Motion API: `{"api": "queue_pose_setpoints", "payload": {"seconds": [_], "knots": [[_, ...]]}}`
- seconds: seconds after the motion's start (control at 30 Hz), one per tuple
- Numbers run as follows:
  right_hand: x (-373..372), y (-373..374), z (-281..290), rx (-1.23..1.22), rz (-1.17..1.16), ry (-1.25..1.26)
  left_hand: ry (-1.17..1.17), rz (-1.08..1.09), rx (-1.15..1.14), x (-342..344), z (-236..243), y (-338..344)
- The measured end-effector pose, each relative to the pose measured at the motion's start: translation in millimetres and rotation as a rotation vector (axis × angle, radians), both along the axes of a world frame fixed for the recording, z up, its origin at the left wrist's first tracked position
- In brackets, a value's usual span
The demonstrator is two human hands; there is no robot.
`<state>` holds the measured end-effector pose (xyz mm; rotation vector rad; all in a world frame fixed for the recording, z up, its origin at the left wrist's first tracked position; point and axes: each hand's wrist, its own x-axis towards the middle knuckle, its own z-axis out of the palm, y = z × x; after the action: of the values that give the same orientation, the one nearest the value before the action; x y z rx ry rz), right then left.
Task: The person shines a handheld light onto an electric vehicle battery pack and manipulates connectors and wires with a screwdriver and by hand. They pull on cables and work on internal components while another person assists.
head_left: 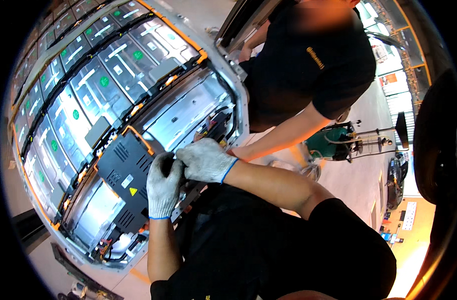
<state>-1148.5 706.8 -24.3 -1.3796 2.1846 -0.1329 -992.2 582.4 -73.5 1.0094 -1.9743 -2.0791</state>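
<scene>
My left hand [163, 185], in a white glove with a darkened palm, is raised at the lower right side of a dark grey vented cover [121, 175] on a large open battery pack. My right hand [206, 160], gloved likewise, meets it fingertip to fingertip just right of the cover. Both have their fingers bent and pressed together; whatever is between them is too small or hidden to make out. An orange cable [138, 135] runs along the cover's upper edge, and rows of silver modules [103, 80] fill the pack beyond.
A co-worker in a black shirt [308, 65] leans at the pack's right end, one bare forearm [278, 135] reaching behind my right hand. The pack's metal rim [238, 75] curves beside them. Farther right stand a green wheeled apparatus [328, 142] and a yellow workbench [413, 235].
</scene>
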Motion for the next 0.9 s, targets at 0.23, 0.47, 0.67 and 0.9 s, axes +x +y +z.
{"api": "queue_pose_setpoints", "payload": {"seconds": [0.23,0.47,0.67,0.9], "knots": [[19,0,-25,-0.172,0.010,-0.038,0.064,-0.017,-0.014,22,1,-20],[18,-10,-20,-0.244,0.176,0.290,0.090,0.307,0.173,61,13,-36],[13,-38,11,0.214,0.139,0.065,0.005,0.310,0.063,74,18,-49],[18,-31,-13,0.121,0.169,0.069,0.031,0.290,0.002,69,-7,-46]]}}
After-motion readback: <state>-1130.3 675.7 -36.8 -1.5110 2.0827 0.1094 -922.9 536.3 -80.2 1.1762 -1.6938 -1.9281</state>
